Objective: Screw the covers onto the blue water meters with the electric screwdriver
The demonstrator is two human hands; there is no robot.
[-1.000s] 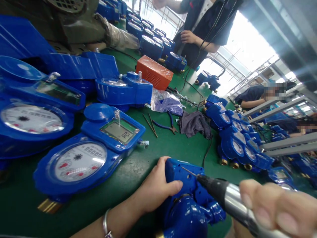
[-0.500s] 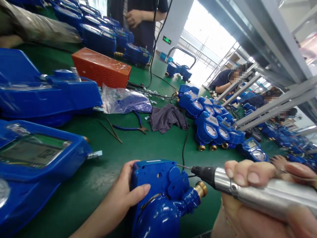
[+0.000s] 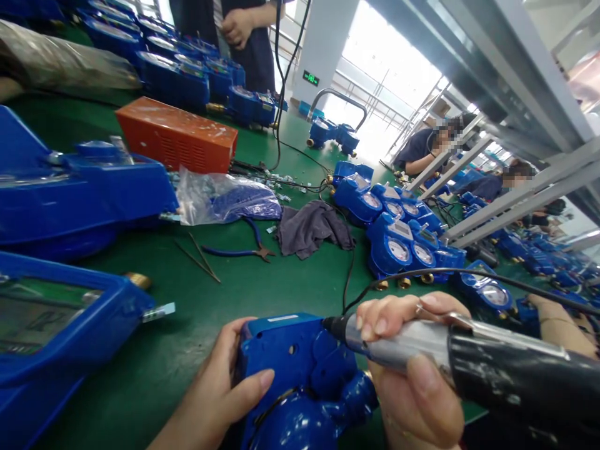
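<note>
My left hand (image 3: 220,394) grips the left side of a blue water meter (image 3: 295,381) that lies upside down on the green table (image 3: 262,287), thumb across its back plate. My right hand (image 3: 412,369) is wrapped round a silver and black electric screwdriver (image 3: 450,356), whose tip rests against the top right of the meter's back. A black cable (image 3: 469,274) runs from the tool to the right.
Large blue meters (image 3: 70,194) crowd the left. Ahead lie blue-handled pliers (image 3: 239,247), a grey rag (image 3: 312,228), a plastic bag of parts (image 3: 225,200) and an orange box (image 3: 175,134). A cluster of small meters (image 3: 398,231) sits right. A person (image 3: 244,31) stands at the far edge; others work beyond the metal rack (image 3: 515,181).
The view swung to the right. My right hand slid forward along the screwdriver and brought its tip down onto the meter. My left hand kept its hold.
</note>
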